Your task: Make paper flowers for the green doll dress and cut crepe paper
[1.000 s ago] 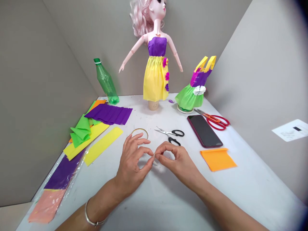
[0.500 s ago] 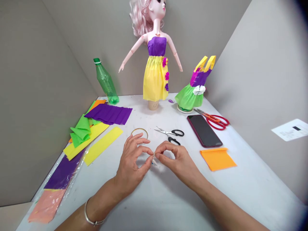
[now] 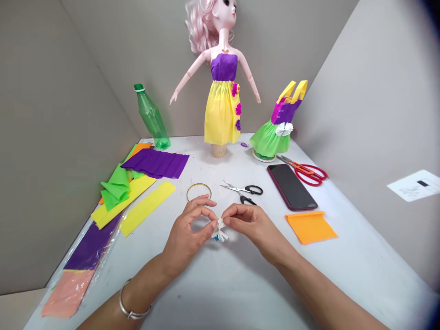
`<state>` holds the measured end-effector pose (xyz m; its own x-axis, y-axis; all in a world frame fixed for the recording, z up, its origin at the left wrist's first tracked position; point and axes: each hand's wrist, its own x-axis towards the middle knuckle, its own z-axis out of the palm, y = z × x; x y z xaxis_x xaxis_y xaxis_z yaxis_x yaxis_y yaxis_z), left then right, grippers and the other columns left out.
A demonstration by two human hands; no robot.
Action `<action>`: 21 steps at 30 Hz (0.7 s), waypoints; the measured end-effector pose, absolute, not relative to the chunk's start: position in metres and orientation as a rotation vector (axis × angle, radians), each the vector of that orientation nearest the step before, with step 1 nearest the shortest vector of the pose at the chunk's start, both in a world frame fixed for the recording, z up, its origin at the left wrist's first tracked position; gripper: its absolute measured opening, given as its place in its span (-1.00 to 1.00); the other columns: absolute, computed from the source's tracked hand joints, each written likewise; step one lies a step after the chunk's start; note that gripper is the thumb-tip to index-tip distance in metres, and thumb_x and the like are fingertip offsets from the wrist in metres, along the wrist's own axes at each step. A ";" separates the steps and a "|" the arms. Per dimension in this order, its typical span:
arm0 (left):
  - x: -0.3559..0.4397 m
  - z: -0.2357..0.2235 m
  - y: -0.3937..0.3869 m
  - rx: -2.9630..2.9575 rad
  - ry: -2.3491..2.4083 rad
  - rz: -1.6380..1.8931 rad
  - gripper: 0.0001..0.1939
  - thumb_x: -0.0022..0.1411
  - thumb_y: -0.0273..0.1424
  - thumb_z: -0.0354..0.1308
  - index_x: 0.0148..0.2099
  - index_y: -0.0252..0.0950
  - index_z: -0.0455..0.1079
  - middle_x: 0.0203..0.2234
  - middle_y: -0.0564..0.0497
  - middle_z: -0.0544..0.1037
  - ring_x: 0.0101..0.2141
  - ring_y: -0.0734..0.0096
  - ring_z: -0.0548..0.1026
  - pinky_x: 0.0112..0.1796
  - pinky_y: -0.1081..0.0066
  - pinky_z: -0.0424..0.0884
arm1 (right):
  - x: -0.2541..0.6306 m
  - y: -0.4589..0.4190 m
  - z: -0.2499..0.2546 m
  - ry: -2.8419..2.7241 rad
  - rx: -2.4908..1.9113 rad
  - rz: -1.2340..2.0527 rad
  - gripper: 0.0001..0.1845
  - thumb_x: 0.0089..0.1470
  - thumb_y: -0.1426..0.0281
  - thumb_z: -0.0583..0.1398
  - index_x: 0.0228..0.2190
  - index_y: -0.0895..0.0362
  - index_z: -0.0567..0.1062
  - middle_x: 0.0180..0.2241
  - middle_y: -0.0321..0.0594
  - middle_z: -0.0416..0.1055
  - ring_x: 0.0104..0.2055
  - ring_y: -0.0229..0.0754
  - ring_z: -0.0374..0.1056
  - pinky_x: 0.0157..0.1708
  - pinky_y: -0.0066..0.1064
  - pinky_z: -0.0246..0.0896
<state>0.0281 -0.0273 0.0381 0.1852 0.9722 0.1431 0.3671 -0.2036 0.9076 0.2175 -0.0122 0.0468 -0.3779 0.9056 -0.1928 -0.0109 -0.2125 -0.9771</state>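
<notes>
Between my two hands is a small white pleated paper piece [image 3: 221,233] with a bit of blue at its lower left. My left hand [image 3: 192,227] pinches its left side between thumb and forefinger, the other fingers raised. From the right, my right hand [image 3: 252,227] pinches the upper edge with thumb and forefinger. The piece is fanned out at the bottom, held just above the white table [image 3: 220,284]. Small black-handled scissors [image 3: 245,189] lie open just beyond my right hand, and a thin gold bangle [image 3: 199,185] lies past my left fingers.
At the back stands a doll [image 3: 223,96] in a purple and yellow dress. A green bottle [image 3: 151,117] and crepe paper pieces [image 3: 154,163] are left. A small paper dress [image 3: 278,123], red-handled scissors [image 3: 305,170], a phone [image 3: 292,187] and folded orange paper [image 3: 311,227] are right.
My hands have turned slightly, and more of the white pleated paper now shows, spread out below the fingertips. Both hands still pinch it. Other things on the table stay put.
</notes>
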 end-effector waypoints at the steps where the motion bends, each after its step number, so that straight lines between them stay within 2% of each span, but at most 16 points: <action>1: 0.028 0.039 -0.027 1.689 1.268 1.005 -0.93 0.22 -0.35 0.19 -0.34 -0.17 0.43 0.00 -0.06 0.46 0.20 0.08 0.26 0.20 -0.07 0.15 | 0.217 -0.012 0.047 -1.332 -1.111 1.682 -0.84 0.05 0.29 0.27 -0.44 0.13 0.54 -0.45 -0.34 0.42 -0.37 -0.27 0.26 -0.31 -0.42 0.10; 9: 0.023 0.044 -0.026 1.579 1.157 1.014 -0.90 0.24 -0.33 0.17 -0.34 -0.20 0.41 0.02 -0.11 0.50 0.19 0.03 0.31 0.17 -0.05 0.22 | 0.218 -0.011 0.047 -1.251 -1.076 1.728 -0.84 0.03 0.28 0.29 -0.45 0.13 0.54 -0.44 -0.32 0.44 -0.36 -0.25 0.29 -0.24 -0.40 0.14; 13: 0.020 0.040 -0.025 1.412 1.127 1.048 -0.87 0.27 -0.31 0.15 -0.33 -0.20 0.39 0.06 -0.09 0.48 0.21 0.06 0.28 0.18 -0.01 0.20 | 0.219 -0.009 0.047 -1.197 -1.054 1.756 -0.85 0.00 0.30 0.30 -0.45 0.13 0.55 -0.44 -0.30 0.44 -0.34 -0.24 0.29 -0.22 -0.40 0.15; 16: 0.020 0.037 -0.024 1.345 1.144 1.098 -0.94 0.27 -0.35 0.14 -0.27 -0.20 0.39 0.08 -0.09 0.47 0.20 0.08 0.31 0.16 0.01 0.24 | 0.220 -0.009 0.047 -1.169 -1.057 1.751 -0.85 0.00 0.30 0.30 -0.45 0.13 0.55 -0.43 -0.28 0.44 -0.32 -0.22 0.29 -0.20 -0.39 0.15; 19: 0.020 0.036 -0.023 1.392 1.169 1.138 -0.96 0.27 -0.37 0.14 -0.23 -0.18 0.40 0.04 -0.09 0.49 0.19 0.10 0.33 0.16 0.02 0.25 | 0.220 -0.009 0.047 -1.156 -1.066 1.732 -0.85 -0.01 0.28 0.31 -0.44 0.12 0.55 -0.42 -0.27 0.44 -0.30 -0.21 0.30 -0.18 -0.38 0.16; 21: 0.020 0.036 -0.023 1.436 1.191 1.137 -0.90 0.30 -0.33 0.10 -0.24 -0.18 0.43 -0.01 -0.07 0.52 0.16 0.11 0.35 0.15 0.03 0.25 | 0.220 -0.009 0.047 -1.157 -1.067 1.718 -0.83 -0.01 0.27 0.31 -0.43 0.12 0.56 -0.41 -0.27 0.43 -0.30 -0.20 0.30 -0.18 -0.38 0.17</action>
